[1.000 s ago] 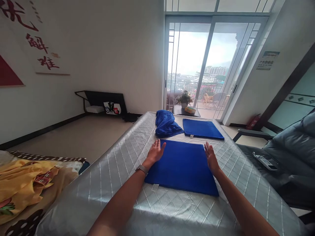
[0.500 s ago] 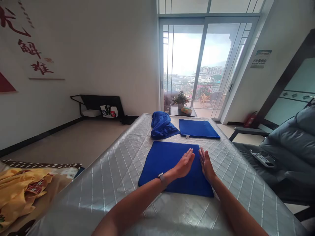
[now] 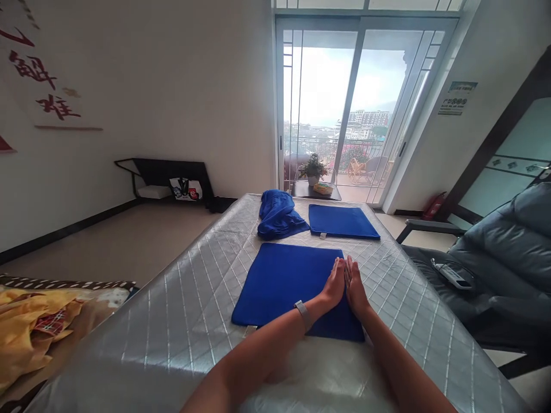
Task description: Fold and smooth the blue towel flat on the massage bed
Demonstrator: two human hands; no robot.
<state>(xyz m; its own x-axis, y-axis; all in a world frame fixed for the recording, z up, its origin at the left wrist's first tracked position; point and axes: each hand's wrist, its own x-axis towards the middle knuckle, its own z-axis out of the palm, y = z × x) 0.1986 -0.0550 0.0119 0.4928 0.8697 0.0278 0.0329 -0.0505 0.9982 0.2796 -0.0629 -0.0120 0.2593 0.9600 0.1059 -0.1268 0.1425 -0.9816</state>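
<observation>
A flat blue square cloth [image 3: 284, 281], perhaps a cushion cover, lies on the silver quilted cover [image 3: 193, 310] in front of me. My left hand [image 3: 334, 285], with a watch at the wrist, is on edge over its right side, fingers stretched. Facing it at the cloth's right edge is my right hand [image 3: 356, 291], also with straight fingers. The palms are almost together and hold nothing that I can see. Beyond them lie another flat blue square [image 3: 344, 222] with a small white tag and a crumpled heap of blue cloth [image 3: 279, 215].
On the right stands a dark armchair [image 3: 495, 252] with a white handset-like device [image 3: 451, 275] on its seat. A potted plant [image 3: 313, 168] is on a small table by the glass door. Yellow cloth [image 3: 30, 321] lies at the lower left.
My left hand has moved right, closing the gap to my right hand. The view has shifted slightly, and a white tag now shows at the near cloth's front edge.
</observation>
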